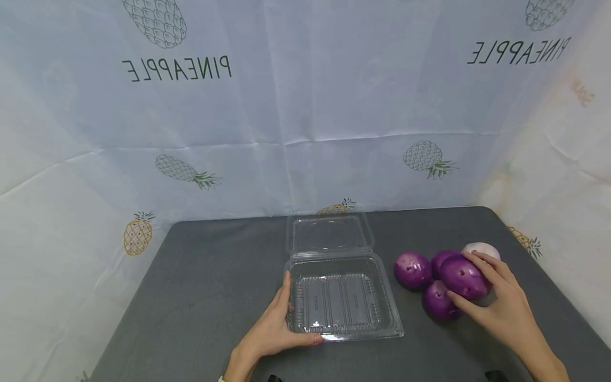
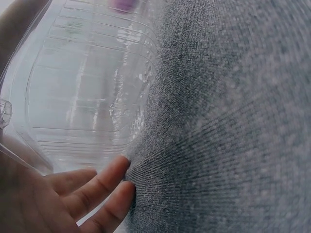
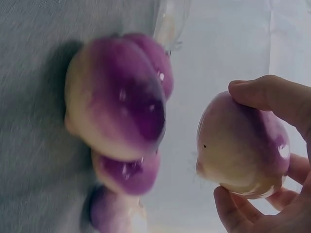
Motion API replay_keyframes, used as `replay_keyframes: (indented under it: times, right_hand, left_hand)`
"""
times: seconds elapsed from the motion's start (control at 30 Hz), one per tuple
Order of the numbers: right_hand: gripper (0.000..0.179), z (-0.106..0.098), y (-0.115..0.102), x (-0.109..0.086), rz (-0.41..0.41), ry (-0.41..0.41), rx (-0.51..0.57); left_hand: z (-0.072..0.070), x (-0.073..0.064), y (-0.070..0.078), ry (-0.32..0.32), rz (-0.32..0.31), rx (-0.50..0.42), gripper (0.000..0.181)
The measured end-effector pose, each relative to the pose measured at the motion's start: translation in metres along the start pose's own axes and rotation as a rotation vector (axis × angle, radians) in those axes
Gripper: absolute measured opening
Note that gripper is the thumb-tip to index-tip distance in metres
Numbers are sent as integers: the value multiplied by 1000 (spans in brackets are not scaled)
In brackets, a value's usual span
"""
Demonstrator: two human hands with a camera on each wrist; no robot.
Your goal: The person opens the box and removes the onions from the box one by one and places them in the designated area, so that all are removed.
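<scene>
A clear plastic clamshell container (image 1: 392, 305) lies opened out on the grey cloth, its lid (image 1: 329, 233) folded back at the far side. My left hand (image 1: 272, 326) holds its near left corner, the thumb along the front edge and the fingers against the left wall. On the right, my right hand (image 1: 501, 302) grips a glossy purple-and-cream turnip (image 3: 243, 145) between thumb and fingers. In the right wrist view this turnip is apart from the others. Beside and below it sit several more turnips, among them one at the left (image 1: 412, 270) and one in front (image 1: 440, 303).
A pale, nearly white round item (image 1: 484, 249) shows behind my right hand, partly covered. The grey-covered table (image 1: 215, 286) meets a white curtain (image 1: 296, 106) with pineapple prints at the back, and similar cloth hangs at both sides.
</scene>
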State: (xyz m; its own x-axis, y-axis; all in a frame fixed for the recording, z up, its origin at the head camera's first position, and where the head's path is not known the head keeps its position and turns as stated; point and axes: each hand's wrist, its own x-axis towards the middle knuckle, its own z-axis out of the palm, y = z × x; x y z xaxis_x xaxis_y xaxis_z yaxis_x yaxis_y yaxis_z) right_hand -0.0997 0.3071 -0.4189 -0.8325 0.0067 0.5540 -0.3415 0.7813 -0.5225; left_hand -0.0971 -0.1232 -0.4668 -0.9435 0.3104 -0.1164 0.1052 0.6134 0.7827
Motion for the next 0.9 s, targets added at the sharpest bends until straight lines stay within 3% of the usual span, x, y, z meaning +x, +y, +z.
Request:
replay_keyframes:
  times: [0.63,0.9]
  right_hand:
    - [84,-29,42,-18,230,-52,-149]
    - [87,-31,56,-26,245,-93,-171]
  left_hand:
    - [0,1,-1,-12,-16,-18,146]
    - [-1,1,0,-15,-22,-16,146]
